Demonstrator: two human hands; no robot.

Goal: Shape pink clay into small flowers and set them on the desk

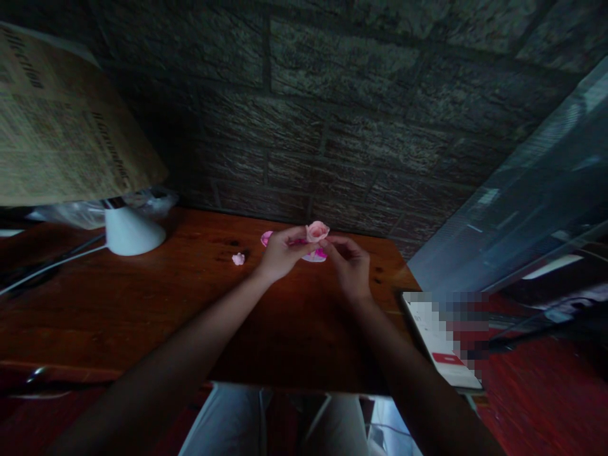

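Note:
A pale pink artificial rose [317,232] is held up between my two hands, over the far part of the wooden table. My left hand [284,254] pinches it from the left with thumb and fingers. From the right, the closed fingertips of my right hand [350,261] meet its lower edge. Below and behind the rose lie brighter pink and magenta petals [314,254], partly hidden by my hands. Another pink piece [266,238] shows just past my left hand. A small pale pink flower [238,258] lies on the tabletop to the left.
The wooden table [142,304] stands against a dark brick wall [294,126]. At the left is a lamp with a white base [133,229] and a newsprint shade [61,133], cables beside it. A white booklet or box [441,361] lies at the right edge.

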